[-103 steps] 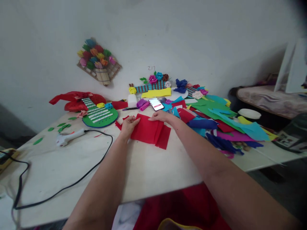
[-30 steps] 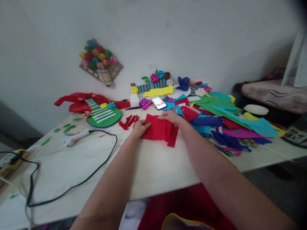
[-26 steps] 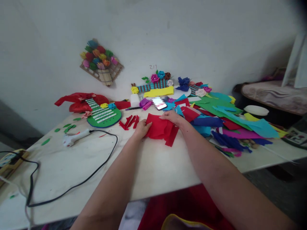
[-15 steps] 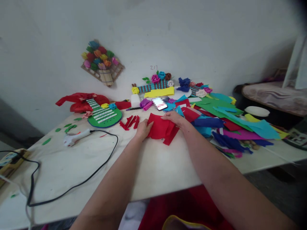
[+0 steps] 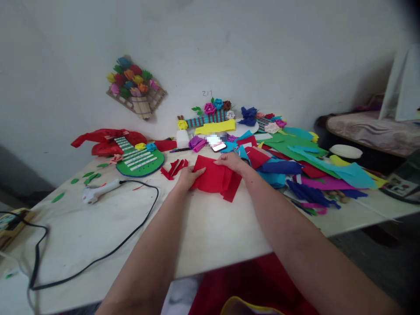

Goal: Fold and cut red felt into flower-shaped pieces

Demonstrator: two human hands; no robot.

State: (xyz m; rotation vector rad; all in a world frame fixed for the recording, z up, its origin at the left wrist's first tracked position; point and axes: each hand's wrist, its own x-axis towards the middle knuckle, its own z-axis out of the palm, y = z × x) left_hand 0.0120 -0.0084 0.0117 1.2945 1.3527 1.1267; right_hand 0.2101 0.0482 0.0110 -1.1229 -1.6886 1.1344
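Note:
A piece of red crepe paper (image 5: 210, 175) is held between my two hands, low over the table. My left hand (image 5: 190, 176) pinches its left edge, thumb on top. At the upper right, my right hand (image 5: 231, 162) grips the same paper with thumb and fingers. A second layer of red paper (image 5: 233, 187) sticks out under its right side. Left of my left hand lie several narrow red scraps (image 5: 173, 168). Just beyond the paper rests a phone (image 5: 218, 147) with a bright screen.
A glue gun (image 5: 100, 191) with a black cord (image 5: 113, 251) lies at the left. Near it stands a green guitar-shaped board (image 5: 139, 162). Coloured paper (image 5: 278, 167) is heaped at the right. A paper-flower bouquet (image 5: 135, 83) hangs on the wall.
My left hand has moved slightly left with the red paper's edge, and the sheet looks more spread out. My right hand keeps its grip. The whole view has shifted a little.

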